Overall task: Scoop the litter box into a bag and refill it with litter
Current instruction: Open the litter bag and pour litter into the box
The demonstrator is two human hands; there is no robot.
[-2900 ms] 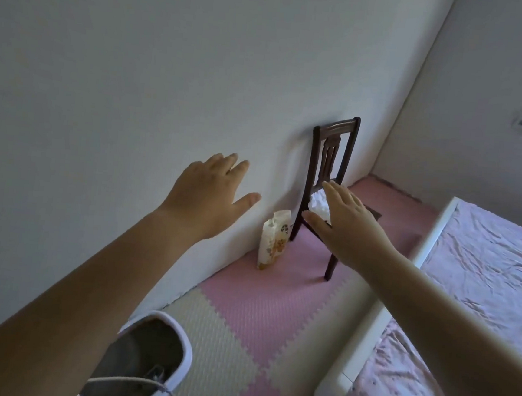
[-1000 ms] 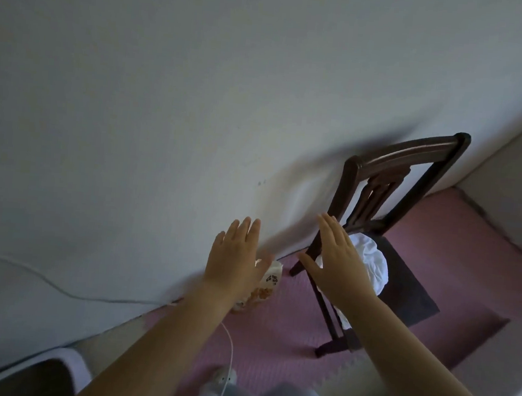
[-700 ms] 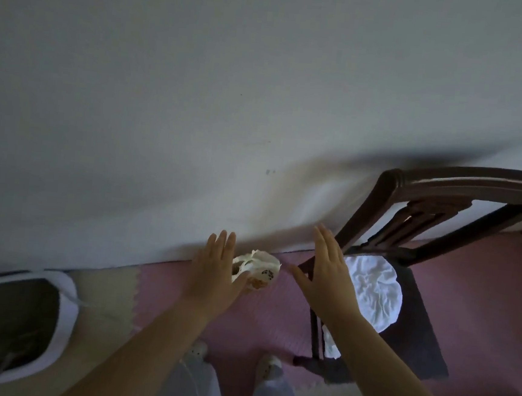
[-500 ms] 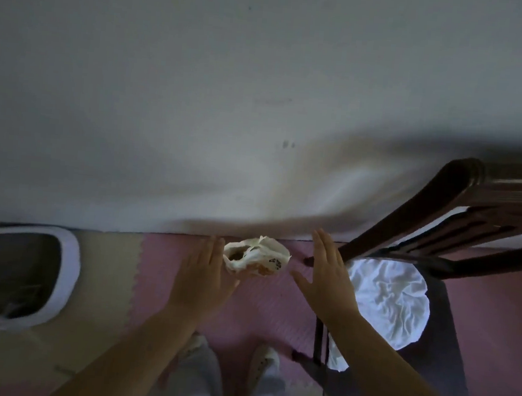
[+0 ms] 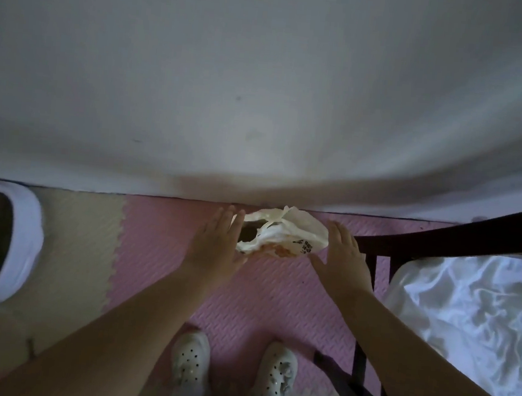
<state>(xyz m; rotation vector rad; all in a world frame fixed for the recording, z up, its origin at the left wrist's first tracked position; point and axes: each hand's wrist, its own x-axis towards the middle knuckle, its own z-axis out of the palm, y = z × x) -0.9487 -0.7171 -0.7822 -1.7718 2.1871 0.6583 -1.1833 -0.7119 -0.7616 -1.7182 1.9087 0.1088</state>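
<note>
litter bag (image 5: 285, 235) on pink floor mat (image 5: 254, 295) against far wall, top open. left grip (image 5: 214, 245) straight-fingered at bag's left edge, right grip (image 5: 342, 261) likewise at right edge, neither holding anything. litter box (image 5: 26, 240) at left.

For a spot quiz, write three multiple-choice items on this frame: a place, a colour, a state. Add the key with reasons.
1. Where does the litter bag stand?
A. on a chair seat
B. on the pink mat by the wall
C. on a shelf

2. What colour is the floor tile beside the litter box?
A. blue
B. beige
C. black

3. How are the left hand and right hand?
A. both open
B. both fists
C. one holds a scoop

Key:
1 B, the bag sits on pink matting at the wall's foot.
2 B, that tile is beige.
3 A, both flank the bag with straight fingers.
</note>
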